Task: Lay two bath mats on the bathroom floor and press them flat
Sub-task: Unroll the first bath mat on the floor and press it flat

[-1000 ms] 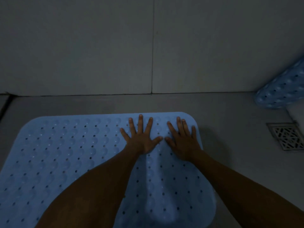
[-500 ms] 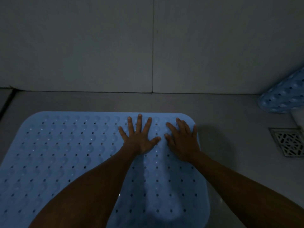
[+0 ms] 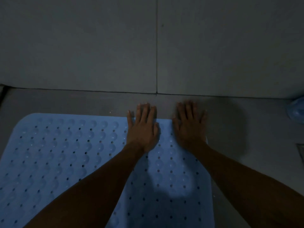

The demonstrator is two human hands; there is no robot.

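Both hands are lying palm-down with straight fingers, gripping nothing — pressing flat on the far right corner of the pale blue rubber bath mat (image 3: 65, 153) with rows of small holes and raised bumps. The left hand (image 3: 143, 127) is sitting just right of the frame's centre, its palm on the mat and its fingertips reaching past the mat's far edge onto the grey tiled floor (image 3: 65, 102). The right hand (image 3: 190, 125) is lying just beside it, apart from it, over the mat's rounded corner, its fingers likewise extending onto the floor. Both bare forearms are running down to the bottom of the frame across the mat.

The mat is spreading over the lower left and centre of the frame, lying flat on the floor, its far edge parallel to the grey tiled wall (image 3: 82, 46) filling the upper half. At the right edge, a second blue mat (image 3: 297, 111) is showing only as a blurred sliver — how it is lying cannot be told. A corner of a metal floor drain grate (image 3: 301, 151) is peeking in below it.
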